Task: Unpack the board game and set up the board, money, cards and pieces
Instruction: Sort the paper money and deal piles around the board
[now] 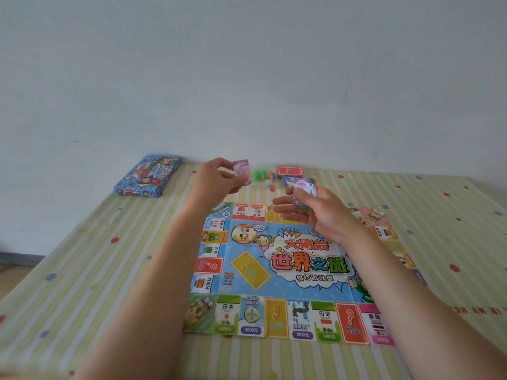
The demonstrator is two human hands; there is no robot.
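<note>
The paper game board (288, 272) lies unfolded and flat on the striped cloth in front of me. My right hand (315, 212) is raised over the board's far edge and grips a stack of play money (304, 192) with a purple 500 note on top. My left hand (219, 179) is lifted beyond the board's far left corner and pinches a few purple notes (242, 170). Behind the hands lie a red question-mark card deck (289, 170) and a small heap of green and coloured plastic pieces (263, 176).
The blue game box (148, 175) lies at the far left against the white wall. The yellow-striped, dotted cloth (82, 270) covers the whole surface. A strip of floor shows at the left edge.
</note>
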